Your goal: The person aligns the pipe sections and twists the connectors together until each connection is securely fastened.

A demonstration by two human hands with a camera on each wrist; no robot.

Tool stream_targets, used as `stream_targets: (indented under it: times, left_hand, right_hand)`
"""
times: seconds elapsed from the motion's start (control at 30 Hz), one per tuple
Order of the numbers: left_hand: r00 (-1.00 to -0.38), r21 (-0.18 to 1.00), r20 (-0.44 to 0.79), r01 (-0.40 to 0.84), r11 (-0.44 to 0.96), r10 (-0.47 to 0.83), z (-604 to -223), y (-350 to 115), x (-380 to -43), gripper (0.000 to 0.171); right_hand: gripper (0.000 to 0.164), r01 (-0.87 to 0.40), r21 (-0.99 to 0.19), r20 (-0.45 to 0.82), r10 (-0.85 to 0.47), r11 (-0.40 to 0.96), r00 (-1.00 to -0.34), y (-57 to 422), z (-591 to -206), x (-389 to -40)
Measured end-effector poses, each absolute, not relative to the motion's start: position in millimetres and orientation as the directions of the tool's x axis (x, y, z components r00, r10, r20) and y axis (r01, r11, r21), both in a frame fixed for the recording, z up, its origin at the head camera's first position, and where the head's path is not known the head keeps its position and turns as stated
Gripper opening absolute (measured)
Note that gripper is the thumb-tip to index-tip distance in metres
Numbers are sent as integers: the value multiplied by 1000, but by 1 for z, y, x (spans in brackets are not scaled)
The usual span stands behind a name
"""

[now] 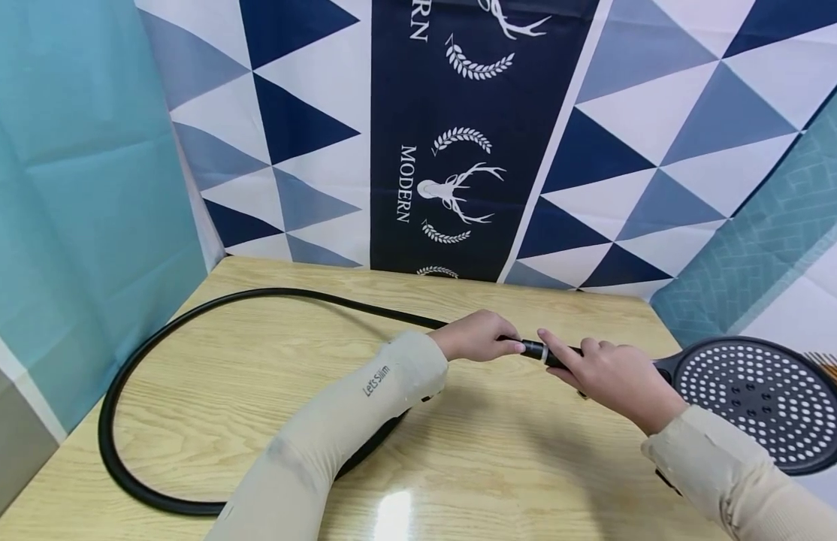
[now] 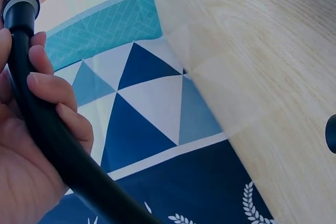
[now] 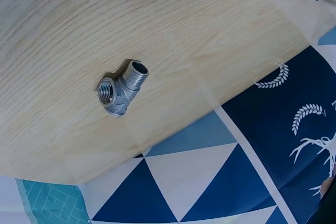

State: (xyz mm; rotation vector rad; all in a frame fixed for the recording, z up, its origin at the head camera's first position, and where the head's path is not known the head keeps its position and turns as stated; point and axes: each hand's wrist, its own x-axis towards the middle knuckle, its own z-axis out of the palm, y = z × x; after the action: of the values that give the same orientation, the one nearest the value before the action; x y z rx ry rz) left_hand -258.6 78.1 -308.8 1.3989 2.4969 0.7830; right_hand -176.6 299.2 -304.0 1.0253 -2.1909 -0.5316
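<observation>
Black tubular hose (image 1: 106, 421), gripped near its end by the left hand (image 1: 478, 336), meets a round, black, white-dotted shower head (image 1: 756, 398), its handle (image 1: 664, 367) clasped by the right hand (image 1: 611, 376)! Keeping both squarely aligned should help. Beyond, the hose loops over the pale wooden tabletop (image 1: 513, 451).

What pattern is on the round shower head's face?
The shower head face is black with mostly white dots, clearest in the head view.

Room to pass lies over the table (image 1: 506, 473) between left sleeve (image 1: 337, 421) and right sleeve (image 1: 712, 451); the looped black hose (image 1: 107, 421) bars the left, the shower head (image 1: 756, 406) the right.
</observation>
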Motion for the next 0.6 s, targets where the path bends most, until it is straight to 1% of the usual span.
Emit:
stream_targets:
  times: [0.17,0.3,0.4,0.6]
  left_hand:
    - [-515,536,99,748,390,852,-312,77,-260,23]
    - [-516,541,99,746,389,851,-312,76,-258,25]
    - [-537,522,118,749,408,835,-310,78,-258,25]
    - [-595,503,125,728,466,794,-311,80,-259,24]
  right_hand:
    - [65,-519,597,400,-788,611,-468,300,-306,-177]
    - [61,-527,599,409,-796,603,-446,300,-307,-177]
    - [61,-518,607,412,-797,602,-442,300,-304,-178]
    - [61,-518,595,416,-787,615,-455,300,-303,-181]
